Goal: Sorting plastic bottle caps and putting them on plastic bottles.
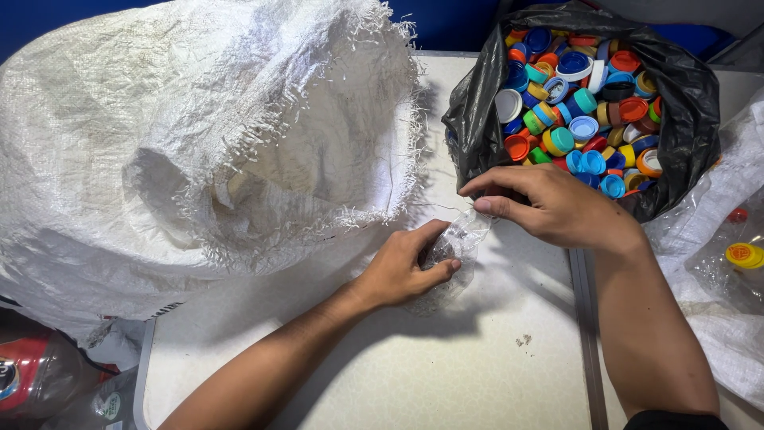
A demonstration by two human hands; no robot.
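- Pale worktop (446, 374) with a blue wall behind, pretty cluttered all round.
- Left hand (402, 267) is wrapped around a crushed clear plastic bottle (454, 247) lying on the worktop, fingers (438, 273) curled snug over its body.
- Right hand (557, 209) comes in from the other side, thumb and forefinger pinched tight at the bottle's neck end, right where the two hands meet.
- Bottle looks feather-light, thin and crinkly, so I'd guess it buckles and slides if squeezed mid-body. The neck looks like the stiffest bit to hold.
- Just beyond the right fingers: a black bag (684, 103) brim-full of coloured bottle caps (577, 111).
- Past the left fingers, a big frayed white woven sack (183, 143) gapes open.
- Off beside the right forearm, a clear bag (740, 239) with a yellow cap (745, 255) inside.
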